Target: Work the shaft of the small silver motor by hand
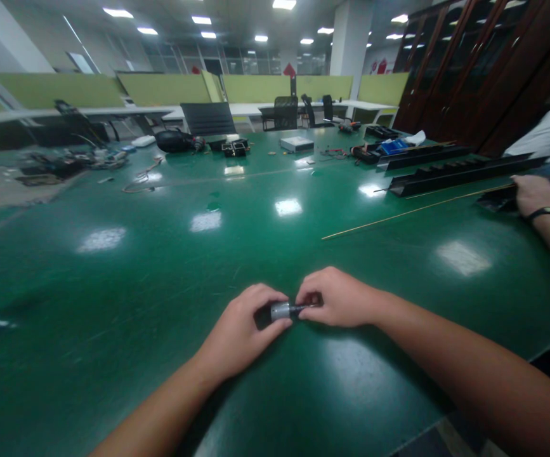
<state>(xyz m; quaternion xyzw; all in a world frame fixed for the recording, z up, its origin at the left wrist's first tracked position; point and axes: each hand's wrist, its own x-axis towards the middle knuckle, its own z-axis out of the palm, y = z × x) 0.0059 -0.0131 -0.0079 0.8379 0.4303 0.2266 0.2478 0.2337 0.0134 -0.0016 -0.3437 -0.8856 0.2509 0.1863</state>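
Observation:
My left hand (248, 324) curls its thumb and fingers around a short grey cylinder (280, 310), held level just over the green table. A thin dark shaft (296, 309) extends from the cylinder's right end. The fingertips of my right hand (334, 298) pinch this shaft, with the other fingers folded in. Part of the cylinder is covered by my left fingers, and the shaft's far end lies mostly inside my right hand.
A thin yellowish rod (389, 218) lies across the green table (170, 273). Long black channels (460, 174) are at the right, near another person's hand (536, 193). Tools, cables and a white box (297, 145) stand along the far side.

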